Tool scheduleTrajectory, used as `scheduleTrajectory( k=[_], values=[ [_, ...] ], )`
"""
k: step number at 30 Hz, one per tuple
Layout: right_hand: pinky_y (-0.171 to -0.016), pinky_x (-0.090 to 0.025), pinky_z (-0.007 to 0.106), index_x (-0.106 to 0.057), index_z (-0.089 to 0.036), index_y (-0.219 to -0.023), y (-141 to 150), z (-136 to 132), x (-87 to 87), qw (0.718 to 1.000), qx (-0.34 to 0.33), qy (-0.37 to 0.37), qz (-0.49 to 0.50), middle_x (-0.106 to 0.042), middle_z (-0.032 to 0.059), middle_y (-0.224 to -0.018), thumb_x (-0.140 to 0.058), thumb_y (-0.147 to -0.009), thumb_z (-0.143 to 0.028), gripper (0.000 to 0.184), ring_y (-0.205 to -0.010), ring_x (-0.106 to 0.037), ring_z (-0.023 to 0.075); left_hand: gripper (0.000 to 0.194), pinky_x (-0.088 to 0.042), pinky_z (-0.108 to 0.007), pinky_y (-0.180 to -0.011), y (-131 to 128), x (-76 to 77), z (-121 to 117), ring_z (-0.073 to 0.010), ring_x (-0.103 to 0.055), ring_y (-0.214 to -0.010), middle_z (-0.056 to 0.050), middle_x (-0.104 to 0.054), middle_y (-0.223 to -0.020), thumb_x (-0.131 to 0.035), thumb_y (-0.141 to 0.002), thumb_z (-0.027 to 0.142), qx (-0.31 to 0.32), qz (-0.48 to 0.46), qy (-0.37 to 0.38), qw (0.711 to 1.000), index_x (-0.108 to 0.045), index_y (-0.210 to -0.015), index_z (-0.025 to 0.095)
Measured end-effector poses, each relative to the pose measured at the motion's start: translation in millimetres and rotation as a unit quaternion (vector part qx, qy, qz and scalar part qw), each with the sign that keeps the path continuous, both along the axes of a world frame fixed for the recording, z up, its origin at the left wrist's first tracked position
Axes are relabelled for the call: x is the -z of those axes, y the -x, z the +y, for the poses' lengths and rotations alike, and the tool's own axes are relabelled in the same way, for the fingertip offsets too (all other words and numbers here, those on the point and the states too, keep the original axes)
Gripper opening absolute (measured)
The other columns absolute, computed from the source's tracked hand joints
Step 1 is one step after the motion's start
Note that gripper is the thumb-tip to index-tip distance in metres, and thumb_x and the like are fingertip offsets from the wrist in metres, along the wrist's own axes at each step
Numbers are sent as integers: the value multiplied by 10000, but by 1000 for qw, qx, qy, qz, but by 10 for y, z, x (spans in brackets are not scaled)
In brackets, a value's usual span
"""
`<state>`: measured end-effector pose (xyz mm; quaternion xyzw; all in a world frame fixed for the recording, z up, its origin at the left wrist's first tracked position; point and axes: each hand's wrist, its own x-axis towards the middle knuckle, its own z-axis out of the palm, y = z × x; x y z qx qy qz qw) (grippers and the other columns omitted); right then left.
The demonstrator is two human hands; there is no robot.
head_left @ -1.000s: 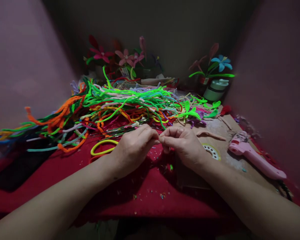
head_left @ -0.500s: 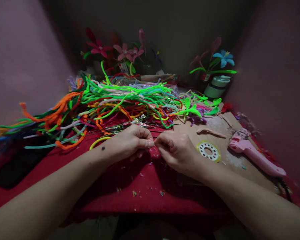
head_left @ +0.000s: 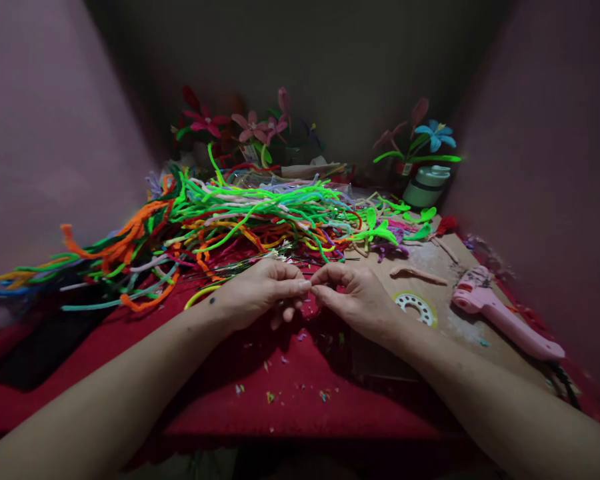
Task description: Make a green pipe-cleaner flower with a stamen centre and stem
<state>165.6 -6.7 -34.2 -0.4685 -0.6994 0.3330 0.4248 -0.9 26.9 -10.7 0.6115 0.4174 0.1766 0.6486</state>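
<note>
Your two bare hands meet over the middle of a bench covered in deep red cloth (head_left: 220, 403). Your left hand (head_left: 257, 295) has its grip closed, thumb against forefinger; your right hand (head_left: 364, 299) makes a similar closed pinch, its fingertips just beside the left thumb. Whether anything sits between those fingertips cannot be told (it would be very small).

Just beyond your left hand lies a bundle of thin dark wire stems with white tips (head_left: 279, 256), and a curved yellow loop (head_left: 199, 293) shows partly behind your left wrist. Farther back, a tangled heap of fuzzy pipe cleaners (head_left: 265, 200), mostly bright green with orange, red and white, spreads across the bench.

Near your right wrist, a white ring pierced with holes and edged in yellow (head_left: 408, 300) lies on a flat sheet of brown cardboard (head_left: 444, 301). A short fuzzy tan strip (head_left: 420, 274) lies behind the ring, and a pink plastic glue gun (head_left: 505, 319) rests to the right. A black flat rectangular object (head_left: 45, 350) lies at far left.
</note>
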Motion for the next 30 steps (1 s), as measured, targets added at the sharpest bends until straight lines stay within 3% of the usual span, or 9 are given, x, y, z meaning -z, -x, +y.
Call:
scheduleTrajectory(
  k=[5,9,18,24,27,30],
  values=[
    [-513,-392,206,-611,-145,-698,-19,52,-13,994,2,88,69,-575,-20,-595,-549,-737,-166,76,-533,-496,85,179,-359,-156,-335,5,42,32,-66,-453,-420,12,-526,-557,-583,-770,285,6,-57,42,997,-541,-693,128],
    [-527,-403,215,-607,-140,-702,-34,75,3,987,-14,119,105,-593,-14,-607,-544,-730,-167,74,-533,-510,88,179,-379,-152,-326,15,77,50,-74,-505,-441,-22,-591,-622,-570,-790,283,7,-71,71,995,-576,-733,113],
    [-630,-418,230,-629,-164,-705,-67,88,48,996,-49,19,73,-624,-18,-659,-563,-744,-120,89,-633,-550,106,98,-441,-157,-316,37,165,159,-77,-531,-377,-44,-636,-573,-640,-705,174,27,-101,173,979,-606,-673,88],
    [-656,-425,231,-633,-180,-714,-76,60,99,995,-48,-88,-9,-635,-10,-698,-530,-767,-65,164,-672,-568,110,159,-373,-158,-236,39,169,149,-69,-442,-279,-10,-580,-465,-671,-662,198,45,-78,171,981,-567,-587,105],
    [-662,-427,236,-633,-182,-715,-73,63,87,995,-49,-82,-10,-637,-5,-705,-529,-769,-75,159,-684,-572,115,194,-362,-155,-237,39,156,132,-42,-355,-257,37,-496,-403,-673,-667,220,54,-85,182,978,-542,-569,116],
    [-641,-416,232,-632,-174,-702,-73,81,42,999,-37,-18,24,-623,-19,-663,-550,-745,-88,127,-645,-552,108,198,-392,-164,-275,34,142,120,-40,-375,-288,33,-514,-444,-672,-677,255,41,-97,162,981,-553,-601,115]
  ],
)
